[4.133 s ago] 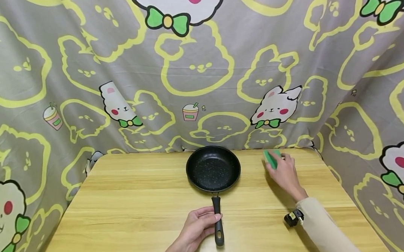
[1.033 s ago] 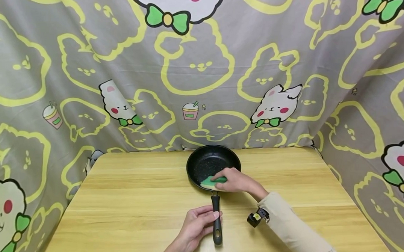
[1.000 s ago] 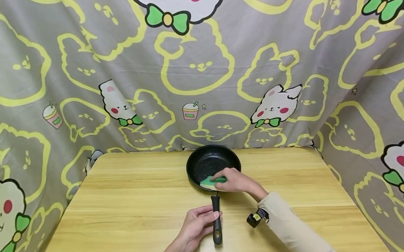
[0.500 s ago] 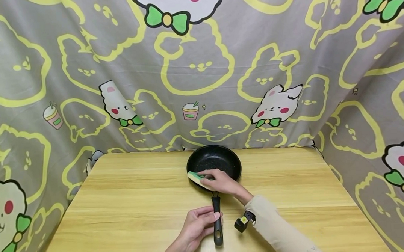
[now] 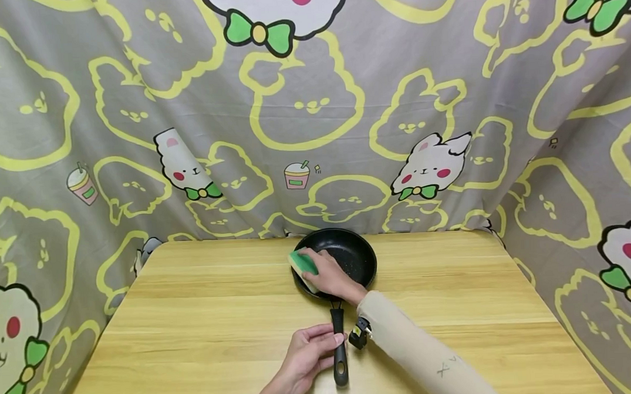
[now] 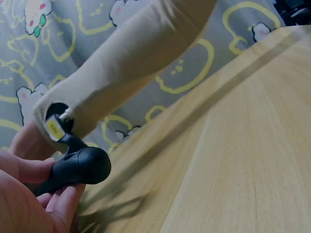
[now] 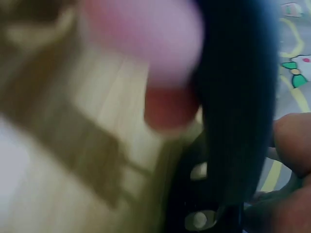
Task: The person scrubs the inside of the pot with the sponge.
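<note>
Near the far edge of the wood-grain counter (image 5: pixel 220 307), the black speckled frying pan (image 5: pixel 352 254) sits with its handle (image 5: pixel 340 354) pointing toward the person. The left hand (image 5: pixel 309 356) has its fingers and thumb clamped on that handle; the left wrist view shows them round its black end. The right hand (image 5: pixel 326 273) holds the green-and-cream scouring sponge (image 5: pixel 301 265), fingers and thumb gripping it, tilted at the left side of the pan, its upper end at the rim.

About four seconds ago the sponge was on the counter to the right of the pan, under the right hand. A second ago it was inside the pan by the handle end; half a second ago it lay along the near left edge, and now it has gone farther up the left side. The beige sleeve (image 5: pixel 422 345) and the small wrist camera (image 5: pixel 359 332) have swung left with it, the camera now close beside the handle. The pan and left hand have barely shifted. The right wrist view is badly blurred.
</note>
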Action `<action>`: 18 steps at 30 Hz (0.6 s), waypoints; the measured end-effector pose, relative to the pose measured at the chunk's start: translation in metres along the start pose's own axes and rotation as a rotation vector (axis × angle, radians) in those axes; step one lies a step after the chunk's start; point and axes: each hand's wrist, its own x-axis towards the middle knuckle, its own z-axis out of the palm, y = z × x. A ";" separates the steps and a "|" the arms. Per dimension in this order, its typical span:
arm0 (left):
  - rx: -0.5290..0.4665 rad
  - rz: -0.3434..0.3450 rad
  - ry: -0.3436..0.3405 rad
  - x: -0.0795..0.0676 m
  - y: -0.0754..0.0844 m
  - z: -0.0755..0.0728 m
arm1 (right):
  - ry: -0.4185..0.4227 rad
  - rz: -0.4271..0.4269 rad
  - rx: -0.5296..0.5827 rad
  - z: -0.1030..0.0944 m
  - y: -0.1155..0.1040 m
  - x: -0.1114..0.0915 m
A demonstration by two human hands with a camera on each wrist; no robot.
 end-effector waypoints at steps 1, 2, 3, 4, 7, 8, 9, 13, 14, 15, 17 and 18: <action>0.000 -0.002 0.003 0.000 0.000 0.000 | -0.002 -0.004 -0.021 0.000 0.001 0.002; 0.002 -0.003 0.005 0.000 0.000 0.000 | -0.006 -0.005 -0.039 0.000 0.001 0.004; 0.001 -0.006 0.010 0.000 0.000 0.000 | -0.013 -0.005 -0.054 0.000 0.002 0.006; 0.004 -0.007 0.014 0.000 0.000 0.000 | -0.017 -0.007 -0.067 -0.001 0.002 0.008; 0.006 -0.005 0.023 0.000 -0.001 0.000 | -0.013 -0.017 -0.111 -0.002 0.005 0.012; 0.006 -0.004 0.025 0.000 -0.001 0.000 | -0.008 -0.024 -0.133 -0.003 0.006 0.014; 0.003 -0.003 0.028 0.000 0.000 0.000 | -0.001 -0.033 -0.162 -0.003 0.007 0.015; -0.007 0.000 0.037 0.000 0.000 0.001 | 0.028 -0.060 -0.276 -0.004 0.013 0.020; -0.010 0.001 0.039 0.000 0.000 0.001 | 0.034 -0.064 -0.297 -0.005 0.014 0.021; -0.012 0.002 0.041 0.000 0.000 0.001 | 0.037 -0.064 -0.315 -0.006 0.016 0.022; -0.012 0.003 0.044 -0.001 0.000 0.001 | 0.048 -0.063 -0.350 -0.008 0.020 0.023; -0.013 0.003 0.045 -0.001 0.000 0.002 | 0.054 -0.062 -0.369 -0.010 0.022 0.024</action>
